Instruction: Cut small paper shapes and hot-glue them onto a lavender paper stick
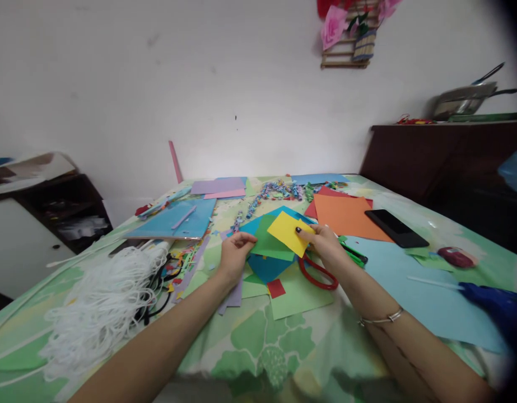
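Note:
A yellow paper square [287,232] is pinched between the thumb and fingers of my right hand [323,242]. It overlaps a green paper piece [270,244], whose left corner is gripped by the fingertips of my left hand [236,253]. Blue paper [267,270] lies beneath both. Red-handled scissors [321,275] rest just under my right hand, their blades hidden. Nearer to me are a small red paper square [276,288] and a light green sheet [300,296].
White cord [111,302] is heaped at the left. On the right lie an orange sheet [346,215], a black phone [396,228], a pale blue sheet [413,291] and a blue glue gun [489,296]. Curled paper pieces [279,190] sit toward the back.

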{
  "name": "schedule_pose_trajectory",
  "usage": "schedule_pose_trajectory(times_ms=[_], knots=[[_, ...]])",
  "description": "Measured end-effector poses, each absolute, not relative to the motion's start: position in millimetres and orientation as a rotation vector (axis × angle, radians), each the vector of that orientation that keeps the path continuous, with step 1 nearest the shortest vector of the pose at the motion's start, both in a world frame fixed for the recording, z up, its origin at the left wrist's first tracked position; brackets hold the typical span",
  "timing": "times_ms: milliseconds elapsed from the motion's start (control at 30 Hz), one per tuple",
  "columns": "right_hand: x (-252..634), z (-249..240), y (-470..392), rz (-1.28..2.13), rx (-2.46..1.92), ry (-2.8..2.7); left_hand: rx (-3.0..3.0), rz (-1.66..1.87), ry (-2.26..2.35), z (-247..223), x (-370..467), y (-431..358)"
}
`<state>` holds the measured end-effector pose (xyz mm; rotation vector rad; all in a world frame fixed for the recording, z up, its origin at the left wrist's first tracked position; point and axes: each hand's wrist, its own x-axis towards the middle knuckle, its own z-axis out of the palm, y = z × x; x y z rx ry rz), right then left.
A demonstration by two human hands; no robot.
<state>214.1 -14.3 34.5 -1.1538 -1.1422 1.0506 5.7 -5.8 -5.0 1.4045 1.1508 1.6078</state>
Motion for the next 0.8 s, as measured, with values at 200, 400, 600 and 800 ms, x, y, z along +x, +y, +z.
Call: schedule_pose_trajectory(times_ms=[200,400,600,800], knots=[[214.7,33.0,-13.1,1.170,-1.198,-1.036,1.492,1.517,1.135,0.7,6.5,-8.6],[220.0,30.7,-7.4,1.049,-1.288,-0.959,1.962,1.122,2.170,13.6,-40.0,19.7],[221.7,30.3,-6.6,1.016,-1.312,-0.962,1.954,0.759,2.280,-0.4,-56.6,37.8],[219.3,34.9,-8.9,1.040,-1.315,-0.931,1.991,0.744,2.240,-3.7,-53.7,40.5]])
